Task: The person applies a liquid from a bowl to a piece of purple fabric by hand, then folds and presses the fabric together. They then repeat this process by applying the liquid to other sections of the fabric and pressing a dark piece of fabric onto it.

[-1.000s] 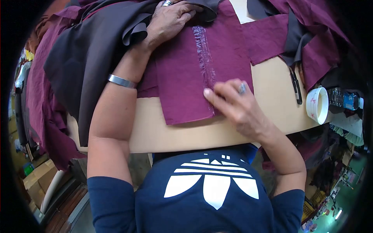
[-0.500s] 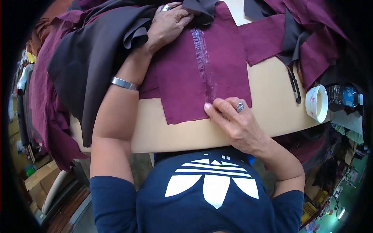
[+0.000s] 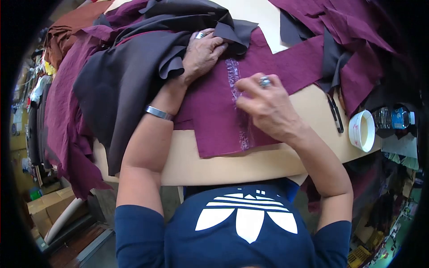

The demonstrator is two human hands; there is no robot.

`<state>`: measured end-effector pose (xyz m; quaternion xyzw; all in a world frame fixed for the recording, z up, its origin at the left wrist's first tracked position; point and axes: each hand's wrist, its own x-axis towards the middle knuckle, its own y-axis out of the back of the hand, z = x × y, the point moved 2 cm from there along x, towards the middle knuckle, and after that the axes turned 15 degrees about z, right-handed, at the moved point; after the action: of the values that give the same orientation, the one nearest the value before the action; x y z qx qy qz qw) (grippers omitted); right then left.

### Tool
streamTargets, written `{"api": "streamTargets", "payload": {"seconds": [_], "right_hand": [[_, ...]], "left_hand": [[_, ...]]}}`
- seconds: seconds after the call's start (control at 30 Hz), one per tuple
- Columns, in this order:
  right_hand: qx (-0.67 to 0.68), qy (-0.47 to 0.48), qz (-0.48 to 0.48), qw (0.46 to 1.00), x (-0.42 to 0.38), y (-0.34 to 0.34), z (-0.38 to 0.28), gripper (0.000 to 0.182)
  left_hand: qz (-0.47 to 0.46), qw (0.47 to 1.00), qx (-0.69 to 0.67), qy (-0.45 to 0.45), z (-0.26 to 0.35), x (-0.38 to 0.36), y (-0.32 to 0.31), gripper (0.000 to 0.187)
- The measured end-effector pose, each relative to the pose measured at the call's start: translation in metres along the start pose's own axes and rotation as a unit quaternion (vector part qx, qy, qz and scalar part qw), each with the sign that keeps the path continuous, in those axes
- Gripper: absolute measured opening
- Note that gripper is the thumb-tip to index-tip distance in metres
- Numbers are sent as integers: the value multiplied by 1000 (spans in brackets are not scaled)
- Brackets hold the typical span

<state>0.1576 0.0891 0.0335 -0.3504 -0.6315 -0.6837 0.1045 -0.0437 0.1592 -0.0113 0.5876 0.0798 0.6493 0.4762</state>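
A maroon cloth panel (image 3: 214,127) lies on the pale tabletop, with a streak of whitish, glossy paste (image 3: 233,76) running lengthwise down it. My left hand (image 3: 203,56) rests on the panel's upper left beside a fold of dark grey cloth (image 3: 118,85), its fingers lying on the fabric and the tips partly covered. Over the streak is my right hand (image 3: 270,109), fingers curled in and slightly blurred; it hides the middle of the paste. Whether those fingers hold anything is not visible.
On the right stand a white bowl (image 3: 361,130) and a plastic bottle (image 3: 393,119) lying sideways. A black pen-like tool (image 3: 335,115) lies left of the bowl. More maroon cloth (image 3: 362,85) is heaped at the right. Cardboard boxes (image 3: 51,207) sit below left.
My right hand has moved up the panel from its near edge, and paste now shows near that edge. My left hand stays on the cloth. The whole view has shifted slightly.
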Motion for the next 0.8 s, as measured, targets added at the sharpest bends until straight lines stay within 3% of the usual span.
{"api": "streamTargets", "payload": {"seconds": [0.07,0.1,0.17,0.23,0.33,0.4,0.43,0.47,0.57,0.67,0.73,0.8], "right_hand": [[-76,-104,83,988,-5,6,14,27],[-82,-162,125,975,-6,8,19,53],[33,-335,123,934,-17,-1,28,63],[134,-465,102,869,-24,-3,33,75],[202,-447,145,859,-26,5,33,74],[202,-422,211,858,-31,17,49,71],[232,-416,244,845,-33,24,59,69],[226,-509,223,800,-36,35,65,69],[228,-493,210,813,-56,35,94,69],[212,-476,138,842,-57,28,91,70],[138,-469,131,862,-47,30,78,71],[159,-487,132,849,-53,30,87,71]], "left_hand": [[4,994,-79,76,-3,-1,0,22],[24,991,-99,91,0,0,2,21],[60,982,-133,120,8,-2,8,19],[65,995,-69,6,21,0,20,21],[17,990,84,-115,42,-10,34,30],[32,974,165,-152,55,-18,53,39],[22,962,232,-141,53,-20,61,42],[32,958,266,-104,50,-23,72,57],[16,946,322,-24,26,-30,96,84],[-166,961,195,102,-3,-26,109,61],[-312,920,219,97,16,-5,119,51],[-382,897,165,147,25,14,121,34]]}}
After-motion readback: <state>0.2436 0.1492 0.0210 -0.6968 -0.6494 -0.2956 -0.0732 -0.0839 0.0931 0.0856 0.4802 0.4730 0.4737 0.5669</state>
